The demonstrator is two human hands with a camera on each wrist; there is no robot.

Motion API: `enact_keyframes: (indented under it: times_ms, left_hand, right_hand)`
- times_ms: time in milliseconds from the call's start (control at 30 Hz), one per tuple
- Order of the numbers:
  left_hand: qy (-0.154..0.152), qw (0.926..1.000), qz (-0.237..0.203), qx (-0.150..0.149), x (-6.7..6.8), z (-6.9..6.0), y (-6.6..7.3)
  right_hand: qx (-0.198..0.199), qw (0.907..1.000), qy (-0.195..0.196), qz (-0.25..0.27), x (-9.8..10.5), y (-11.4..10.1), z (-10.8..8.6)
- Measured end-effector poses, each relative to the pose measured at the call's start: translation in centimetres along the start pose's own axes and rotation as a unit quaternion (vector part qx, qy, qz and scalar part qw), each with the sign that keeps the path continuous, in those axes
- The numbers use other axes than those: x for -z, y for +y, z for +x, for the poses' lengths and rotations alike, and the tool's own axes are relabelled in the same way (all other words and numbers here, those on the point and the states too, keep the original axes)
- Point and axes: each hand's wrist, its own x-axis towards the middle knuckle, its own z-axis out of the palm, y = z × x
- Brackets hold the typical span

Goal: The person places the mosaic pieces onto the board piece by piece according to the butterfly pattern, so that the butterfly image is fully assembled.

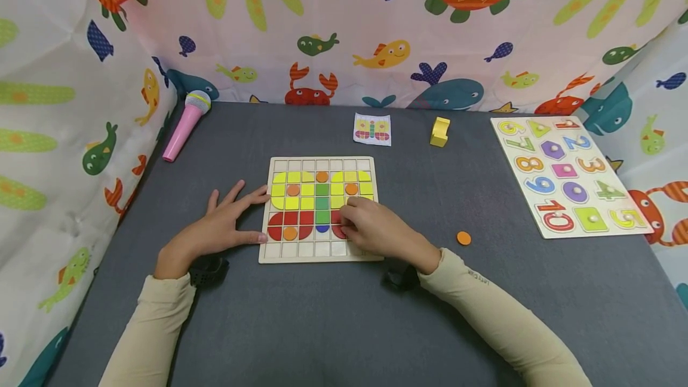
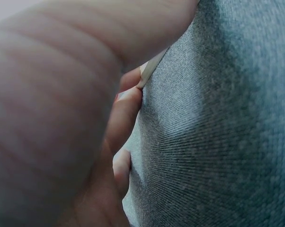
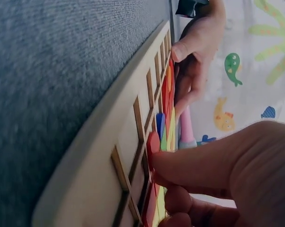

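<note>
A wooden grid board [image 1: 322, 252] lies on the table, filled with yellow, orange, green, red and blue tiles in a butterfly-like pattern. My left hand [image 1: 217, 226] has its fingers spread, with thumb and fingertips touching the board's left edge. Over the board's lower right, my right hand [image 1: 384, 229] has curled fingers and pinches at a red rounded tile [image 3: 153, 141]. Its thumb covers part of that tile, and the hand hides several cells. Beside this tile, the right wrist view shows a dark gap in the grid. An orange disc [image 1: 464, 237] lies right of the board.
Behind the board are a small pattern card [image 1: 372, 138] and a yellow block [image 1: 439, 132]. A number-and-shape puzzle board [image 1: 548, 196] lies at the right. At the back left is a pink toy microphone [image 1: 184, 130]. A printed cloth [image 1: 344, 46] walls the table's back and sides.
</note>
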Motion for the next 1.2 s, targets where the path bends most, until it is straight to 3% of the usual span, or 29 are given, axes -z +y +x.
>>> enact_keyframes:
  times_ms: [133,267,433,567,900,1200]
  left_hand:
    - [-0.001,1.0000,0.001,0.001,0.2,0.1,0.0]
    - [0.000,1.0000,0.002,0.005,0.3,0.1,0.1]
    - [-0.008,0.9999,0.007,0.011,0.2,0.0,-0.1]
    - [-0.009,0.9999,0.007,0.012,0.0,0.1,-0.3]
    - [-0.009,0.9999,0.008,0.009,0.1,0.1,-0.2]
    - [-0.011,0.9999,0.005,0.012,0.1,0.2,-0.1]
  right_hand:
    - [-0.008,0.9999,-0.001,0.008,0.5,0.3,-0.7]
    - [-0.014,0.9983,0.015,0.055,1.1,0.9,-1.9]
    - [-0.027,0.9909,0.040,0.126,1.9,2.0,-4.2]
    - [-0.053,0.9858,0.057,0.149,2.5,2.9,-6.0]
    - [-0.079,0.9832,0.096,0.133,3.9,5.0,-11.0]
    - [-0.101,0.9815,0.137,0.088,5.0,6.5,-14.3]
